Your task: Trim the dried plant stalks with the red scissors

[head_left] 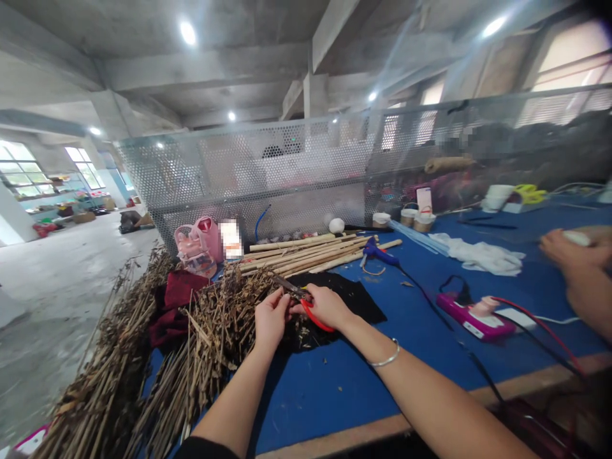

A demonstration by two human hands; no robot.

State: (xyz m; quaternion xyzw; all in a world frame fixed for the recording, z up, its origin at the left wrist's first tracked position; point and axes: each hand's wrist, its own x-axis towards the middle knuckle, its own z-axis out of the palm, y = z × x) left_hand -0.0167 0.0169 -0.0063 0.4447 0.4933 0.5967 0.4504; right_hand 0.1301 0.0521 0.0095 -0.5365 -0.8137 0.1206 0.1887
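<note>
My right hand [326, 307] is wrapped round a pair of scissors [316, 317] with red handles, their dark blades pointing up and to the left. Close beside it, my left hand [270, 319] has its fingers pinched together near the blades; what they hold is too small to make out. Both hands are over a black cloth [356, 298] strewn with small plant bits. Touching the left hand's side is a heap of dried plant stalks [215, 319], brown and brittle, with a dark red cloth [179, 290] behind it.
Pale sticks [315, 254] lie across the back of the blue table [306, 395]. A blue glue gun [380, 253] and a purple power strip [478, 319] with cables are to the right. White gloves [492, 255] lie near a co-worker's hand [576, 252]. A pink bag [206, 239] stands behind.
</note>
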